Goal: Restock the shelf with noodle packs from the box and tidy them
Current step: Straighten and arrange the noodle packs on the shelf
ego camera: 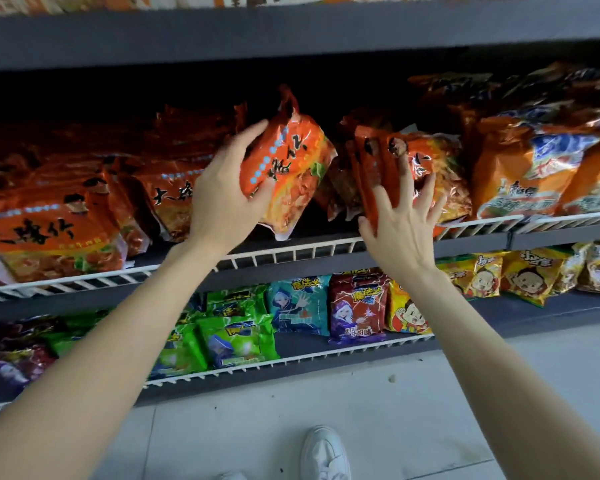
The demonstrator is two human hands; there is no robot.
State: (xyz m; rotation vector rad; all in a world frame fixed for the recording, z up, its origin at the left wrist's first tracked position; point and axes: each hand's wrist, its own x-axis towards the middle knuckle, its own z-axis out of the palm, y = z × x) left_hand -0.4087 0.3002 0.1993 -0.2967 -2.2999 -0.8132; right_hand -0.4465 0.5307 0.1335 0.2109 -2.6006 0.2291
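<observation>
Head view, hands first: we find the left hand (222, 195) gripping an orange noodle pack (288, 164), thumb on its near lower edge and fingers curled over its upper left corner. That pack is tilted, its top leaning toward 1 o'clock, with its lower end just above the white wire rail (291, 251) of the middle shelf (326, 270). The right hand (402, 223), at 3 o'clock from the left and well apart from it, has its fingers spread and nearly straight, pressing against a darker orange pack (374, 168) that stands upright on the same shelf. We cannot tell whether the thumb hooks under that pack's lower edge.

At 9 o'clock from the left hand we note a row of matching orange packs (49, 230) leaning against one another behind the rail. At 3 o'clock from the right hand lie orange packs with blue labels (534, 168), stacked in a pile. Between the two hands, deeper in, more packs sit in shadow and their details are unclear.

At 6 o'clock, the lower shelf (499, 327) carries smaller snack packs: green ones (236, 337), a teal one (298, 306), a red and purple one (357, 310) and yellow ones (520, 275). At 12 o'clock a grey upper shelf edge (291, 36) spans the view. Below everything we record a pale tiled floor (430, 410) and a white shoe (324, 452).
</observation>
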